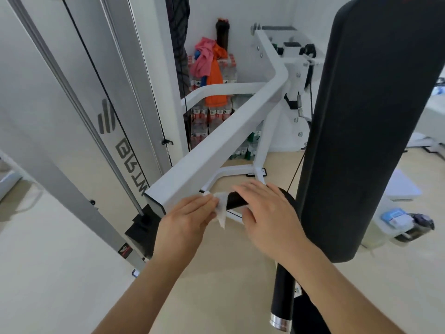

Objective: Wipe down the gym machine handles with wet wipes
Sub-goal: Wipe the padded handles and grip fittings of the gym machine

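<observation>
A black foam handle (235,201) sticks out horizontally from the end of the white machine arm (212,145). My left hand (185,220) pinches a white wet wipe (220,208) wrapped around the handle's left end. My right hand (267,213) lies over the handle's right part with fingers spread, hiding that section. Whether it grips the handle I cannot tell. A second black handle (283,295) with a chrome end cap hangs vertically below my right forearm.
A tall black back pad (370,121) stands at the right. The grey weight-stack tower (79,112) with cables fills the left. Packs of bottles and coloured cloths (212,68) are piled by the far wall. A wipe pack (395,216) lies at the right on a white surface.
</observation>
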Demonstrator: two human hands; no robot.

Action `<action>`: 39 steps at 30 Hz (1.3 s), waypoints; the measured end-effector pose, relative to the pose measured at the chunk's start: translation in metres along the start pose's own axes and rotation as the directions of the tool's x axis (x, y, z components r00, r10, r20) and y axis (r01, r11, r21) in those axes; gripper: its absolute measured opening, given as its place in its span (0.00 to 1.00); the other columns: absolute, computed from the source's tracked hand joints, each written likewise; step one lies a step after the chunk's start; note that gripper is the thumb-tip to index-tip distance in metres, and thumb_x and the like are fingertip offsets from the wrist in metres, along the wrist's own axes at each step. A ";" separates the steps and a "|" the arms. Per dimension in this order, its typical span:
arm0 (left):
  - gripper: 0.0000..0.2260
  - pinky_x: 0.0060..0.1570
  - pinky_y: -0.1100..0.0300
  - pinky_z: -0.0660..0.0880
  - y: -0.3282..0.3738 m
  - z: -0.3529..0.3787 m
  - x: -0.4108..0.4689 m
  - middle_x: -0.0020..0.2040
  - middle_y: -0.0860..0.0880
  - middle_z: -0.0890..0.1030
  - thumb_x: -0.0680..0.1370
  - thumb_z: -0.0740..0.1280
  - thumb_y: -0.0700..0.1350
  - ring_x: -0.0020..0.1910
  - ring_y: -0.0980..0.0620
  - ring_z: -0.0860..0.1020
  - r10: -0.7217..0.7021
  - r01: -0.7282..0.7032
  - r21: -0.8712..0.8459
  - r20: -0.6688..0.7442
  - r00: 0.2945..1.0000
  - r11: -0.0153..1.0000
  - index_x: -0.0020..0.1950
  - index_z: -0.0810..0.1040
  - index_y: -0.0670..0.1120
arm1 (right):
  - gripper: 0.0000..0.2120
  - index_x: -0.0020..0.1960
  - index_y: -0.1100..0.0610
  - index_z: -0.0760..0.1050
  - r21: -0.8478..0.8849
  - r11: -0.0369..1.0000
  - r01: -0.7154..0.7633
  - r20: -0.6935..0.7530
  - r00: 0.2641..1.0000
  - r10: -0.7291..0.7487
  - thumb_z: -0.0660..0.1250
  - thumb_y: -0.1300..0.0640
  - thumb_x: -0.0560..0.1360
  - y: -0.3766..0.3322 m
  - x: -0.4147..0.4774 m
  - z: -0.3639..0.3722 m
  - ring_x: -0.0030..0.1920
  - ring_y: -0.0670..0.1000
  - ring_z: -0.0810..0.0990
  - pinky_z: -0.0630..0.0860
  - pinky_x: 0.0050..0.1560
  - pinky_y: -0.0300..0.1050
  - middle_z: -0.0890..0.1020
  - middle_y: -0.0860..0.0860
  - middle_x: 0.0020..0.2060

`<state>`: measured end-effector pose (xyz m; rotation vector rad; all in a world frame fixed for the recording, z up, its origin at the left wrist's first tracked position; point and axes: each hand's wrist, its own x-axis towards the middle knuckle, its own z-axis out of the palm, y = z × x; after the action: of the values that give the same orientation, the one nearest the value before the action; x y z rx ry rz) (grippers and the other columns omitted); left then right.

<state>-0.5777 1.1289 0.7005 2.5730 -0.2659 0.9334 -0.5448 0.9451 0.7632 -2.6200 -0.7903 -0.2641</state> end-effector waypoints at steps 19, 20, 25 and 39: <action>0.07 0.35 0.65 0.70 0.038 -0.057 -0.010 0.31 0.55 0.75 0.69 0.76 0.43 0.30 0.59 0.71 -0.608 0.700 -0.478 0.360 0.708 0.531 0.37 0.79 0.52 | 0.06 0.48 0.65 0.80 0.753 -0.457 -0.474 0.653 0.624 0.429 0.65 0.68 0.75 -0.073 -0.036 0.013 0.32 0.48 0.79 0.75 0.31 0.36 0.83 0.57 0.37; 0.08 0.36 0.69 0.70 0.040 -0.056 -0.012 0.33 0.56 0.77 0.69 0.75 0.42 0.32 0.59 0.74 -0.566 0.643 -0.402 0.308 0.765 0.651 0.37 0.80 0.53 | 0.07 0.45 0.66 0.79 0.738 -0.537 -0.408 0.658 0.613 0.438 0.62 0.71 0.75 -0.077 -0.035 0.017 0.30 0.49 0.79 0.76 0.33 0.37 0.82 0.59 0.37; 0.10 0.42 0.78 0.69 0.037 -0.045 -0.015 0.42 0.60 0.76 0.72 0.71 0.36 0.37 0.69 0.73 -0.272 0.330 -0.238 0.244 0.931 0.914 0.47 0.85 0.50 | 0.07 0.49 0.68 0.77 0.717 -0.674 -0.177 0.630 0.578 0.519 0.62 0.72 0.75 -0.087 -0.035 0.029 0.39 0.52 0.80 0.76 0.47 0.42 0.82 0.59 0.39; 0.13 0.43 0.58 0.77 0.018 -0.027 -0.011 0.48 0.52 0.82 0.75 0.60 0.47 0.46 0.50 0.79 -0.117 0.158 -0.198 0.205 0.972 0.967 0.53 0.83 0.50 | 0.10 0.54 0.68 0.79 0.686 -0.724 0.073 0.591 0.524 0.613 0.61 0.65 0.78 -0.106 -0.010 0.055 0.52 0.57 0.83 0.78 0.52 0.48 0.83 0.63 0.52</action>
<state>-0.6074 1.1243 0.7179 2.4472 -0.2224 0.5734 -0.6086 1.0442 0.7431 -0.4761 0.5933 0.1871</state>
